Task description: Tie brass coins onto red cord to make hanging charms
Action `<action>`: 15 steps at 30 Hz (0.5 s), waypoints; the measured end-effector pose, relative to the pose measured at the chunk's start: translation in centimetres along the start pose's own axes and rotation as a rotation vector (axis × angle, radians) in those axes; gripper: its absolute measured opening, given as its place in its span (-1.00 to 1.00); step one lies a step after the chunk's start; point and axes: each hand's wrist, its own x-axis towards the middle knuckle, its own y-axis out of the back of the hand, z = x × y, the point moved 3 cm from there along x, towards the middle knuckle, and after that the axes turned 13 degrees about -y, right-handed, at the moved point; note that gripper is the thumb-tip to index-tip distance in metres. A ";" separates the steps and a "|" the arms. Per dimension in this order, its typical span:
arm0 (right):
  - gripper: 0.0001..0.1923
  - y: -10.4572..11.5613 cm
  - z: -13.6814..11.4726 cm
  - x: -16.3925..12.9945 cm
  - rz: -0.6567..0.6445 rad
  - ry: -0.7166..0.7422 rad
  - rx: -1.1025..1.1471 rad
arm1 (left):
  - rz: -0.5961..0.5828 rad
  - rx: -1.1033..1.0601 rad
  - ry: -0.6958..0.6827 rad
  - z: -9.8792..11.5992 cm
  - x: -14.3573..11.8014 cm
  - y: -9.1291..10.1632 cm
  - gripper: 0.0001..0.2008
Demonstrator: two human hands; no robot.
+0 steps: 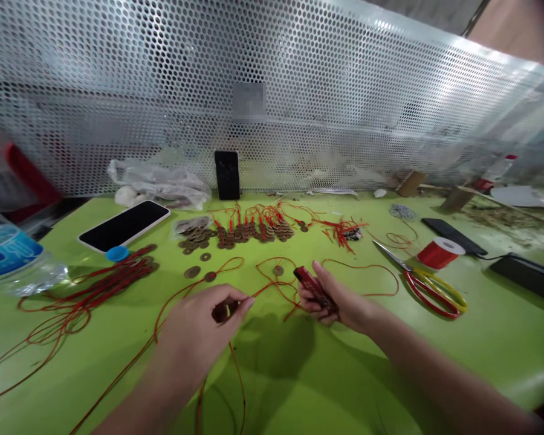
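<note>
My left hand (204, 323) pinches a thin red cord (265, 288) between thumb and fingertips, low over the green table. To its right, my right hand (330, 299) is wrapped round a red lighter (312, 284) with a black end, thumb along its side. Loops of the cord lie between and around both hands. A round coin with a hole (278, 270) sits in one loop, and another coin (210, 277) lies on the cord just beyond my left hand. More cord hangs and trails below the left hand toward the near edge.
Behind stand rows of coins with red cords (254, 232) and a propped phone (227, 175). At left are a bundle of corded coins (113, 278), a white-edged phone (126, 225) and a water bottle (13, 254). Scissors (428, 290) and a red spool (437, 254) lie right.
</note>
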 end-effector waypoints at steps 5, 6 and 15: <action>-0.46 -0.6 -0.4 1.0 0.156 -0.052 -0.056 | 0.007 0.018 -0.027 0.2 0.0 -0.1 -0.75; -0.49 -0.7 -0.4 1.2 0.175 -0.053 -0.063 | 0.010 0.017 -0.027 0.2 0.0 -0.2 -0.76; -0.61 -1.0 0.5 1.7 0.145 0.039 -0.138 | 0.055 -0.009 -0.050 0.3 -0.3 -0.7 -0.79</action>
